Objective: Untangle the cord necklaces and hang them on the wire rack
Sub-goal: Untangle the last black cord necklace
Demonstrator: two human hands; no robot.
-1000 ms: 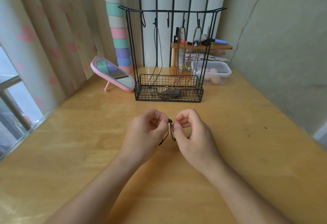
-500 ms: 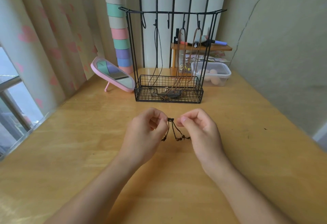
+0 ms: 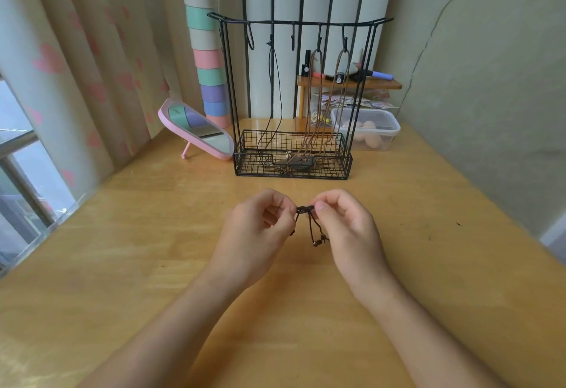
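Where the two hands meet above the table (image 3: 428, 204), a dark cord (image 3: 305, 210) is pulled short between them. The left hand (image 3: 257, 234) pinches one end of its knotted part between thumb and forefinger, with the other fingers curled in. The right hand (image 3: 349, 231) pinches the other end the same way, so both grips are narrow and closed on the cord. Thin strands hang below the knot and end in small brown beads (image 3: 318, 241) close over the wood; whether the beads touch it I cannot tell.

The cord is held in front of the rack (image 3: 306, 22) and well apart from it. The rack stands upright farther back on the table. A black cord (image 3: 270, 59) hangs from a hook left of the middle of its top bar, and two brown cords (image 3: 311, 87) hang from the two hooks at the right. All three reach down into the basket (image 3: 291, 174) at the rack's foot, where small pendants lie close together.

A pink mirror (image 3: 196, 128) leans tilted just left of the rack. A clear lidded box (image 3: 367, 130) stands behind its right side, beside a small wooden shelf (image 3: 349, 83) that carries pens and small bottles. A curtain (image 3: 76, 66) with pink hearts hangs along the left.
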